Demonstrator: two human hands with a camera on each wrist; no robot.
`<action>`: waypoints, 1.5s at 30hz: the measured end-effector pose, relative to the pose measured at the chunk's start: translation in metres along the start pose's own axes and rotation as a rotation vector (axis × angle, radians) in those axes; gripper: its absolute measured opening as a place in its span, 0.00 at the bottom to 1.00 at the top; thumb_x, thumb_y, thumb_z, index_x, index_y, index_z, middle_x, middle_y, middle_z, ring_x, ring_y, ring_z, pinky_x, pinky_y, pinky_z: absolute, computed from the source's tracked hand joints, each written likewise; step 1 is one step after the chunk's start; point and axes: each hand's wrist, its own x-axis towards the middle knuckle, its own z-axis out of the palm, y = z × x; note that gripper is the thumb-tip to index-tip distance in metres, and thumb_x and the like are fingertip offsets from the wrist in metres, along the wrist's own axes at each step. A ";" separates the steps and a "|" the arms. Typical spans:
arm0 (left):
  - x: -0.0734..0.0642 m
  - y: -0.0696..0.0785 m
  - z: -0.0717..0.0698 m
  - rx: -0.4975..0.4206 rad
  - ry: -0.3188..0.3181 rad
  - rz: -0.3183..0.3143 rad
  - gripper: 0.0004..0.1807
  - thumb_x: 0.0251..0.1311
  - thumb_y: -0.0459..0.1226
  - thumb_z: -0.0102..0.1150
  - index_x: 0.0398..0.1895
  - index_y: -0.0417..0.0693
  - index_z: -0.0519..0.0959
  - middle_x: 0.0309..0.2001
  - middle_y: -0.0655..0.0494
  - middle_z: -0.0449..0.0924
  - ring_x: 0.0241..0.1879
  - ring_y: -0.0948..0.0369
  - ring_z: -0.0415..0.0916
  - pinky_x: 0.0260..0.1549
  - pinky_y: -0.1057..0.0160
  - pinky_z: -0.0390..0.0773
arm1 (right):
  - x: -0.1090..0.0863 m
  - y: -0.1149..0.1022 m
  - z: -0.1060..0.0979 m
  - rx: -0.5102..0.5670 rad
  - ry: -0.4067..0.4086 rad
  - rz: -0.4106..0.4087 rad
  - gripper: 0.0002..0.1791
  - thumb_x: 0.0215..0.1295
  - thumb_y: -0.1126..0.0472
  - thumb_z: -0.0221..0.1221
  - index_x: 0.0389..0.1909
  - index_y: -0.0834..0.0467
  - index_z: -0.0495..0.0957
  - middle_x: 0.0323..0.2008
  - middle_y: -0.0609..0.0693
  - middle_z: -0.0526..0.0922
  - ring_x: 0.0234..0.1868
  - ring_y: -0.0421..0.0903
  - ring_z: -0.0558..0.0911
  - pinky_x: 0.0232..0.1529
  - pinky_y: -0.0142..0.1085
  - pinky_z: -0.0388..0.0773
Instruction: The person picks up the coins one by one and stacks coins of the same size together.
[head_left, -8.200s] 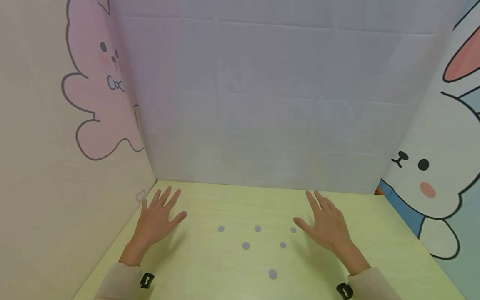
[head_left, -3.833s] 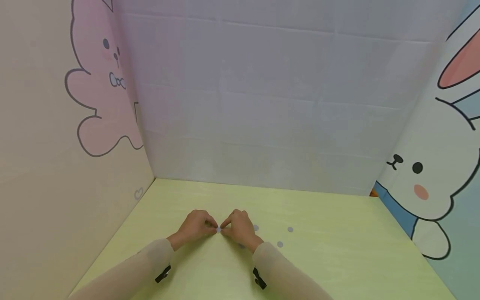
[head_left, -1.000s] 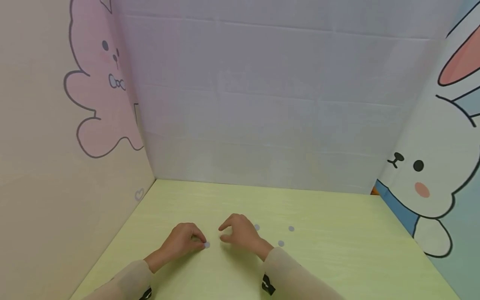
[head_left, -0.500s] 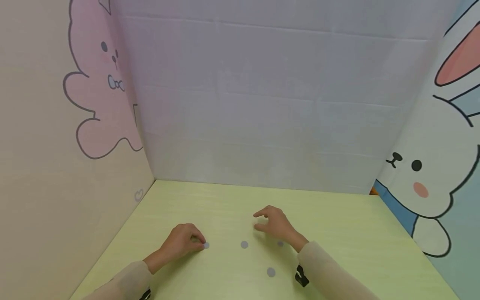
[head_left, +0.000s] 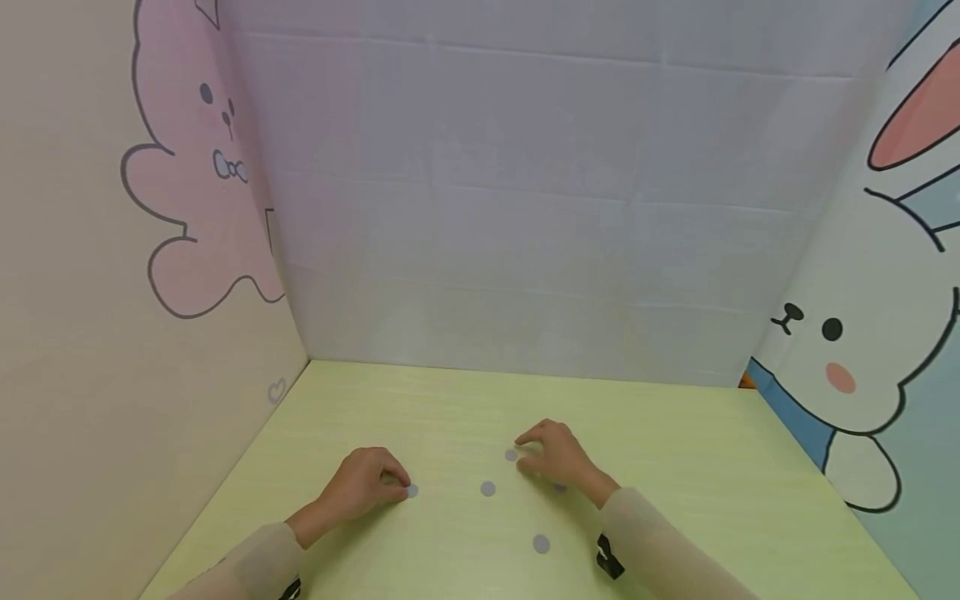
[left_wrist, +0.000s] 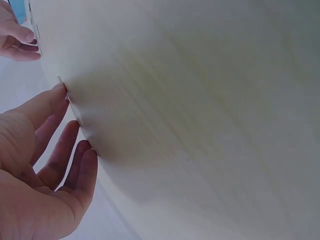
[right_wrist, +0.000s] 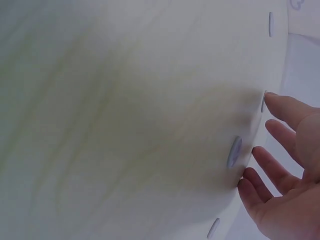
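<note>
In the head view my left hand [head_left: 367, 478] pinches the near-left edge of a round grey disc [head_left: 412, 491] on the pale yellow table. Only the thin edge of this disc [left_wrist: 59, 79] shows past the thumb in the left wrist view. My right hand [head_left: 557, 455] is bent low over the table, thumb and index finger apart on either side of a second grey disc [head_left: 511, 454]. In the right wrist view, the thumb tip is right at that disc [right_wrist: 263, 101]. Another disc [head_left: 560, 487] is partly covered by the right hand.
Two more grey discs lie between the hands, one in the middle [head_left: 488, 488] and one nearer [head_left: 541, 544]. White cloth [head_left: 480, 208] stands behind the table [head_left: 390, 400]. Side walls carry a pink cartoon animal [head_left: 202, 208] and a white rabbit [head_left: 877, 350].
The left disc was drawn left and nearer by my left hand, which keeps it still lately. My right hand let go of it and moved right to the second disc, its fingers lowering.
</note>
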 end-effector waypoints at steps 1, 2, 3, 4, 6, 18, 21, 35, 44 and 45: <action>0.000 0.000 0.000 -0.001 -0.001 0.001 0.06 0.53 0.39 0.83 0.29 0.60 0.92 0.33 0.72 0.86 0.37 0.64 0.81 0.39 0.63 0.77 | 0.000 0.000 0.001 -0.004 0.001 0.003 0.15 0.60 0.61 0.77 0.48 0.60 0.91 0.48 0.57 0.86 0.52 0.60 0.80 0.58 0.59 0.76; 0.000 0.000 0.000 -0.004 -0.001 0.000 0.06 0.53 0.40 0.83 0.30 0.60 0.92 0.33 0.72 0.86 0.37 0.64 0.81 0.39 0.63 0.77 | 0.000 -0.001 0.003 -0.014 0.003 0.008 0.15 0.60 0.60 0.77 0.47 0.59 0.91 0.48 0.57 0.85 0.52 0.60 0.80 0.57 0.58 0.76; 0.000 0.000 0.000 -0.005 -0.002 0.000 0.06 0.53 0.40 0.83 0.30 0.60 0.92 0.33 0.72 0.86 0.37 0.64 0.81 0.39 0.63 0.77 | 0.000 -0.001 0.004 -0.022 0.005 0.015 0.15 0.60 0.59 0.77 0.47 0.58 0.91 0.48 0.57 0.84 0.51 0.59 0.79 0.56 0.57 0.76; 0.000 0.000 0.000 -0.007 -0.003 -0.001 0.06 0.53 0.40 0.83 0.30 0.60 0.92 0.33 0.72 0.86 0.37 0.64 0.81 0.39 0.63 0.78 | 0.000 -0.002 0.005 -0.034 0.007 0.026 0.14 0.60 0.59 0.77 0.47 0.57 0.91 0.48 0.56 0.83 0.51 0.59 0.78 0.55 0.56 0.77; 0.000 0.000 -0.001 -0.009 -0.003 -0.001 0.06 0.53 0.40 0.83 0.30 0.60 0.92 0.33 0.72 0.86 0.37 0.65 0.81 0.39 0.62 0.78 | 0.001 -0.003 0.008 -0.052 0.011 0.050 0.13 0.61 0.57 0.77 0.46 0.54 0.92 0.48 0.56 0.82 0.51 0.58 0.78 0.53 0.54 0.77; 0.001 -0.003 -0.002 -0.021 0.003 0.004 0.06 0.53 0.40 0.83 0.30 0.60 0.92 0.33 0.72 0.86 0.37 0.66 0.81 0.39 0.64 0.77 | 0.006 -0.004 0.013 -0.077 0.022 0.073 0.12 0.60 0.55 0.78 0.44 0.51 0.93 0.48 0.53 0.82 0.51 0.57 0.79 0.51 0.53 0.80; 0.000 -0.005 -0.002 -0.024 0.003 0.012 0.06 0.53 0.40 0.83 0.30 0.60 0.92 0.33 0.72 0.86 0.37 0.67 0.81 0.39 0.64 0.78 | 0.006 -0.004 0.012 -0.077 0.015 0.065 0.12 0.60 0.55 0.78 0.44 0.51 0.93 0.47 0.53 0.82 0.50 0.57 0.78 0.52 0.53 0.79; 0.000 -0.002 -0.003 -0.027 0.003 0.007 0.06 0.53 0.40 0.83 0.30 0.60 0.92 0.33 0.71 0.86 0.36 0.66 0.80 0.38 0.64 0.77 | 0.008 -0.008 0.010 -0.080 0.013 0.034 0.11 0.60 0.57 0.78 0.42 0.55 0.93 0.46 0.55 0.84 0.49 0.56 0.80 0.53 0.54 0.79; -0.001 -0.004 -0.001 -0.029 -0.002 0.001 0.06 0.53 0.40 0.83 0.30 0.60 0.92 0.33 0.71 0.86 0.37 0.65 0.80 0.37 0.64 0.77 | 0.008 -0.007 0.011 -0.092 0.004 0.042 0.10 0.61 0.56 0.78 0.41 0.54 0.93 0.46 0.53 0.84 0.48 0.54 0.80 0.52 0.53 0.80; -0.001 -0.004 -0.001 -0.030 -0.003 0.001 0.06 0.53 0.40 0.83 0.30 0.60 0.92 0.33 0.71 0.86 0.37 0.65 0.80 0.37 0.64 0.77 | 0.008 -0.008 0.010 -0.093 0.003 0.042 0.10 0.61 0.56 0.78 0.41 0.54 0.93 0.46 0.53 0.84 0.48 0.54 0.80 0.51 0.53 0.80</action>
